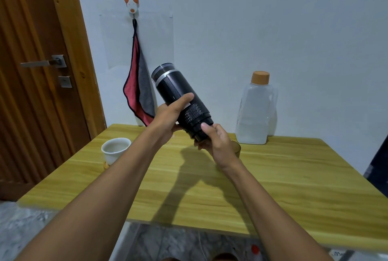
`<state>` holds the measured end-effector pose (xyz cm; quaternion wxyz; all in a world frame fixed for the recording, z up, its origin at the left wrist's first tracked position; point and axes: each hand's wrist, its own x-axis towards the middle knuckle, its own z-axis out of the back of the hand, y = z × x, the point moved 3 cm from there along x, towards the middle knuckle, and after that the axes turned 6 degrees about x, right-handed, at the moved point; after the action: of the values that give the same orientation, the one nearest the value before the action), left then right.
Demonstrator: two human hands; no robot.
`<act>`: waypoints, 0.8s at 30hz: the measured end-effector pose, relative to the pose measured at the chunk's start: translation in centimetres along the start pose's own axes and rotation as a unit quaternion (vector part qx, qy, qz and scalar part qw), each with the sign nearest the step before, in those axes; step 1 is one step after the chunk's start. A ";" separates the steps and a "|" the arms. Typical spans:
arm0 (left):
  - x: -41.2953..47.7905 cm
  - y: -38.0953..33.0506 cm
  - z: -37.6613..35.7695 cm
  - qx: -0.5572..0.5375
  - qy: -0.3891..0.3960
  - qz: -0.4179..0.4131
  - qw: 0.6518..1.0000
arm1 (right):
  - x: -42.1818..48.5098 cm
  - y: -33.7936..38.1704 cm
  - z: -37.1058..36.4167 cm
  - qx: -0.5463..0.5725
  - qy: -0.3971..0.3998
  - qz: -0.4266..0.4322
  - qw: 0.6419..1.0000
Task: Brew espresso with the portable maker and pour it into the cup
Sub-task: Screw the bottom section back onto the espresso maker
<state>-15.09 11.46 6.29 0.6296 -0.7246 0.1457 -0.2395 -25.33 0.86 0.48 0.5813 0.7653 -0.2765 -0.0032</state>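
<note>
Maker (pixel 172 86) held tilted in the air over the far middle of the bench (pixel 273 176), its upper end leaning away and to the left. Left grip (pixel 170 113) wraps the mid-body, thumb across the top; right grip (pixel 216 141) curls round the narrower lower end. The step looks like twisting that end section, though whether on or off cannot be told. Done well, the left grip holds the body steady while only the right turns. Both parts are kept on one axis so the thread does not cross, and the work is kept over the bench, above the tumbler (pixel 236 147) behind the right grip. Maker: black cylinder, silver collar and clear cap at the upper end, fine ribs below it, diamond knurling near the lower end. Cup (pixel 115 149) stands near the bench's far left corner, well apart.
</note>
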 end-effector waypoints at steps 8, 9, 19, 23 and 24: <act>0.2 -0.5 -0.2 0.023 0.021 -0.018 0.999 | -0.4 -0.5 -1.1 0.143 0.020 -0.072 0.987; 0.1 -0.5 -0.2 0.023 0.023 -0.018 0.999 | -0.5 -0.5 -1.0 0.144 0.021 -0.073 0.987; -0.9 0.6 -1.4 -0.067 0.145 -0.006 0.987 | -0.3 -0.2 0.9 0.152 0.098 -0.106 0.978; -0.4 1.2 -2.1 -0.059 0.057 -0.022 0.996 | 0.0 0.2 3.2 -0.071 0.044 -0.109 0.991; -0.1 1.3 -2.0 -0.042 0.030 -0.025 0.998 | 0.2 0.4 4.2 -0.129 -0.003 -0.090 0.988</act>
<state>-16.15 9.62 5.14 0.5876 -0.7464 0.1568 -0.2704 -26.70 -3.02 -0.44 0.6715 0.7056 -0.2060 -0.0933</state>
